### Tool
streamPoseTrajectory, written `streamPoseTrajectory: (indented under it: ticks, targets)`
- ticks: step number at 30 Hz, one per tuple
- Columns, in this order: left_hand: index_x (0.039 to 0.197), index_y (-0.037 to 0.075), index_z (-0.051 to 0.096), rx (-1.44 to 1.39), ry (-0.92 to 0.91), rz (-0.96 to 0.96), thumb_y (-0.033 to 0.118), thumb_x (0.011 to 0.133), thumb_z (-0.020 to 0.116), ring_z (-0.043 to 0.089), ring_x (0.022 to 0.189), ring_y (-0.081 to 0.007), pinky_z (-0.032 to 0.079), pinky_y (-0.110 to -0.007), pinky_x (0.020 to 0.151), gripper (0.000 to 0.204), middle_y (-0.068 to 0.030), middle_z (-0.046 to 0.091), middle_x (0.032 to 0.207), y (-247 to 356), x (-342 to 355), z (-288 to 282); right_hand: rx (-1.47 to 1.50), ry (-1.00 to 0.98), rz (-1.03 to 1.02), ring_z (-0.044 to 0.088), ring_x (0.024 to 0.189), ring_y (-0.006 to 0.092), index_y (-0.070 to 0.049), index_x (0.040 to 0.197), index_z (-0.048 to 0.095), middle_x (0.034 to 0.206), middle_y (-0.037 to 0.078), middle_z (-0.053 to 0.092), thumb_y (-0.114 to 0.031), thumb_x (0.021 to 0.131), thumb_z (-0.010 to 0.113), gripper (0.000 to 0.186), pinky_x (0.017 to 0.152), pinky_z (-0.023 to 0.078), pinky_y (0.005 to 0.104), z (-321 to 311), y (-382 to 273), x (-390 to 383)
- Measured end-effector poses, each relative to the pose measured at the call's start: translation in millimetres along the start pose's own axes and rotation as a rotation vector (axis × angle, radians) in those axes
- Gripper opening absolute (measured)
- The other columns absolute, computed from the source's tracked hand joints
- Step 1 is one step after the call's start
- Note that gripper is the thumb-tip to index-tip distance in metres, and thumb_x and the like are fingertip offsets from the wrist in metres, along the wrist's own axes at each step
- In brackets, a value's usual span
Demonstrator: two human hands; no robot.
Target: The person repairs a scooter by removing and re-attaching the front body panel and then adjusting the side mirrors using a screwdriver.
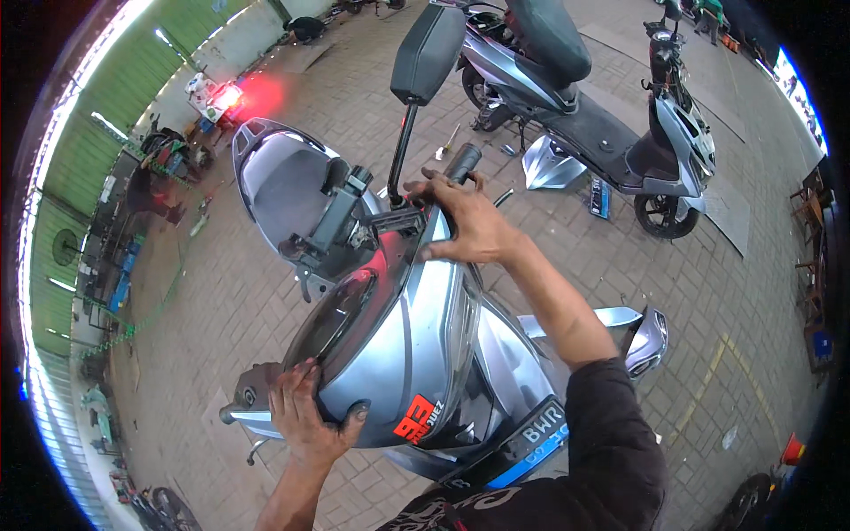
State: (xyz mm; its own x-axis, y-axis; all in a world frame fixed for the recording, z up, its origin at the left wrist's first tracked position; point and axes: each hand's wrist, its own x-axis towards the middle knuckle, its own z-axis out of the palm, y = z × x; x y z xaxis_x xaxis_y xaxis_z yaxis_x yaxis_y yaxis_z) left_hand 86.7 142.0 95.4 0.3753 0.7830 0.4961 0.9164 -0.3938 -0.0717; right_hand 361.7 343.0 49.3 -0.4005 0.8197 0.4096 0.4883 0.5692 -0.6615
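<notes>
The left hand [310,414] spreads its fingers over one side of the silver front panel [374,358], while the right hand [471,217] bends its fingers beside the black handlebar grip [464,163], clasping or not I cannot tell, the panel sitting on a parked scooter [513,350] on brick paving [177,354], a second scooter [584,124] beyond

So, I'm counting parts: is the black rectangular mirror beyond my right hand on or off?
On: its black stem rises from the black handlebar.

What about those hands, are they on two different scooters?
No, the left hand and right hand both touch the same silver scooter.
</notes>
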Motion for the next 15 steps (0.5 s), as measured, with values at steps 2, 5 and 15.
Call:
streamPoseTrajectory:
  ticks: [2, 5, 15]
  targets:
    - [0.108, -0.002, 0.049, -0.022, -0.007, -0.019, 0.057, 0.074, 0.059, 0.050, 0.098, -0.0340, 0.040, -0.048, 0.081, 0.069, -0.0156, 0.054, 0.107, -3, -4, 0, -0.059, -0.033, -0.049, 0.029, 0.131, 0.0321, -0.012, 0.122, 0.046, 0.127, 0.010, 0.049, -0.052, 0.056, 0.073, 0.082, 0.103, 0.004, 0.0598, -5, -2, 0]
    - [0.108, -0.002, 0.049, -0.046, -0.017, 0.001, 0.058, 0.074, 0.058, 0.051, 0.097, -0.0342, 0.040, -0.047, 0.079, 0.070, -0.0162, 0.054, 0.107, -6, -7, -4, -0.199, 0.024, -0.270, 0.036, 0.126, 0.0334, -0.005, 0.116, 0.048, 0.124, 0.020, 0.049, -0.054, 0.055, 0.074, 0.083, 0.100, 0.011, 0.0636, -12, -4, 4]
    - [0.109, -0.001, 0.047, -0.184, -0.184, -0.008, 0.056, 0.071, 0.063, 0.050, 0.097, -0.0378, 0.039, -0.050, 0.081, 0.070, -0.0210, 0.050, 0.114, -7, 10, -15, 0.159, 0.083, -0.231, 0.054, 0.088, 0.0293, -0.004, 0.093, 0.055, 0.088, 0.012, 0.056, -0.042, 0.059, 0.074, 0.054, 0.086, 0.036, 0.0403, 0, -2, 5]
